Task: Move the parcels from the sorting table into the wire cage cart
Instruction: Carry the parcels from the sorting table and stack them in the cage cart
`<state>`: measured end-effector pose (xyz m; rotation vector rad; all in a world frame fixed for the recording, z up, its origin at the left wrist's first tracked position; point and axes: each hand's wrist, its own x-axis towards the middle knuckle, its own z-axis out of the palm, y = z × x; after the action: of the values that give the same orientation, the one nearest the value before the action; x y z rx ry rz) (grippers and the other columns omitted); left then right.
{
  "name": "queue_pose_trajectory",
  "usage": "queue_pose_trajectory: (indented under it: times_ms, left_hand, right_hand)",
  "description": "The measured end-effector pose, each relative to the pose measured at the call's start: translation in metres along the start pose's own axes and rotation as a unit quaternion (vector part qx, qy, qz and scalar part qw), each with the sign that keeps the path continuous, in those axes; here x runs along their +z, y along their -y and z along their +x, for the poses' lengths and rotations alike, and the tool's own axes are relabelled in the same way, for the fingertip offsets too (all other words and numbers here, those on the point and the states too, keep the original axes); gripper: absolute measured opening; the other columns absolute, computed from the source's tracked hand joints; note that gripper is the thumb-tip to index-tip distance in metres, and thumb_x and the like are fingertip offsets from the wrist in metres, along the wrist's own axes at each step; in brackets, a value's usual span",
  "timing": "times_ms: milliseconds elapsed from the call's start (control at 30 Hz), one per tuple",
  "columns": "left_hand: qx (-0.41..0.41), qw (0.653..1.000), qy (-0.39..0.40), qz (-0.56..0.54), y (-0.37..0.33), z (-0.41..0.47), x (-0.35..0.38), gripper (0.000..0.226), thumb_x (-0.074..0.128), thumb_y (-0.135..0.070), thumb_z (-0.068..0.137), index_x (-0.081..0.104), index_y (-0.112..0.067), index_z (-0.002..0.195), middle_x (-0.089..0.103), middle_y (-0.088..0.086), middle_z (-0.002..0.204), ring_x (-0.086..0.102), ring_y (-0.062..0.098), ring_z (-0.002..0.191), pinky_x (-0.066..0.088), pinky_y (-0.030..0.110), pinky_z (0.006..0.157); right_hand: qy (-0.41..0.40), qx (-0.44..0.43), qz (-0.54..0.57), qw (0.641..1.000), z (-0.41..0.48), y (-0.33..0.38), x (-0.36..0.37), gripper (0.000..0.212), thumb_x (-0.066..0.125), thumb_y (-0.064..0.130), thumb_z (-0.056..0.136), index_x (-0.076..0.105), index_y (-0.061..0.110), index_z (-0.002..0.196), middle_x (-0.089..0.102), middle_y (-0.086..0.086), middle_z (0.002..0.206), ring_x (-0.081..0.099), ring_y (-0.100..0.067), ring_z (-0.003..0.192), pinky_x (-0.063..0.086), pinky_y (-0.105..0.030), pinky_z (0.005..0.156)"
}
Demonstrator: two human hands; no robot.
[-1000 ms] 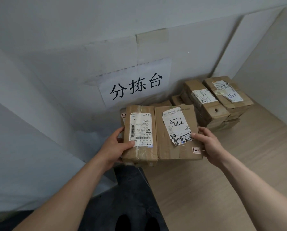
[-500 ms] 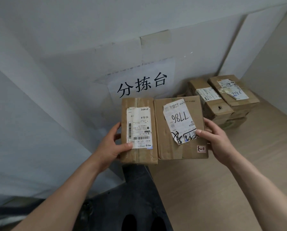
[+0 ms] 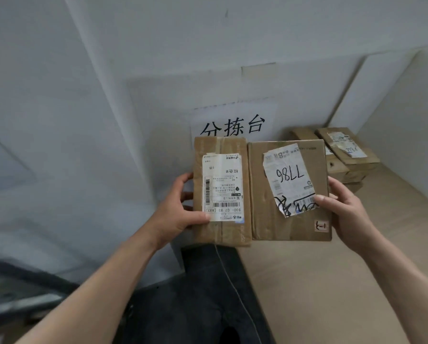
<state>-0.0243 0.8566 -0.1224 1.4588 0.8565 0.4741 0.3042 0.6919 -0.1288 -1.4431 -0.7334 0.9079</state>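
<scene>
I see my left hand (image 3: 175,214) clamped on the narrow parcel's (image 3: 220,189) left edge and my right hand (image 3: 344,214) on the wider parcel's (image 3: 287,192) right edge. The boxes touch side by side over the sorting table's (image 3: 332,281) left edge, and stacked parcels (image 3: 349,157) sit in its far corner.

Mid-frame we hold two parcels close side by side, above the table (image 3: 332,281) edge. Our left hand (image 3: 173,214) grips the left parcel (image 3: 221,192) at its outer edge, thumb on its label. Our right hand (image 3: 344,212) grips the right parcel (image 3: 288,191) likewise. At right, a stack (image 3: 349,157) of parcels sits on the table, and a sign (image 3: 233,125) shows above
</scene>
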Motion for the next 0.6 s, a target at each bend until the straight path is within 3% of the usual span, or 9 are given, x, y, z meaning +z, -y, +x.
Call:
queue_pose_trajectory:
  times_ms: [133,233,467,600]
  left_hand:
    - [0.018,1.000,-0.016,-0.006,0.004,-0.039,-0.018,0.088,0.090,-0.029,0.061,0.037,-0.062,0.122,0.059,0.000,0.126,0.068,0.021,0.107,0.062,0.044,0.083]
    - [0.027,0.999,-0.025,-0.007,0.006,-0.068,-0.031,0.095,0.090,-0.032,0.059,0.035,-0.055,0.133,0.058,-0.001,0.127,0.067,0.024,0.108,0.061,0.046,0.084]
    - [0.049,0.998,-0.032,-0.035,0.013,-0.123,-0.060,0.094,0.088,-0.017,0.066,0.034,-0.053,0.135,0.059,0.005,0.129,0.070,0.026,0.105,0.062,0.043,0.080]
    - [0.053,0.997,-0.043,-0.047,0.017,-0.149,-0.069,0.099,0.087,-0.017,0.064,0.032,-0.048,0.140,0.060,0.007,0.129,0.071,0.027,0.106,0.062,0.043,0.079]
  right_hand:
    - [0.013,-0.017,0.012,1.000,-0.028,0.004,0.023,0.051,0.058,0.001,0.089,0.058,0.020,0.136,0.073,-0.015,0.118,0.071,-0.032,0.097,0.061,-0.040,0.078]
    - [0.020,-0.022,0.015,0.999,-0.050,0.013,0.042,0.054,0.061,0.004,0.083,0.059,0.017,0.135,0.074,-0.015,0.116,0.073,-0.028,0.091,0.061,-0.038,0.075]
    - [0.038,-0.037,0.009,0.999,-0.092,0.026,0.083,0.055,0.063,0.004,0.084,0.058,0.020,0.136,0.073,-0.017,0.117,0.071,-0.035,0.097,0.060,-0.046,0.080]
    - [0.054,-0.035,0.002,0.998,-0.106,0.033,0.099,0.070,0.079,0.012,0.069,0.058,0.020,0.135,0.073,-0.019,0.116,0.071,-0.036,0.095,0.061,-0.044,0.076]
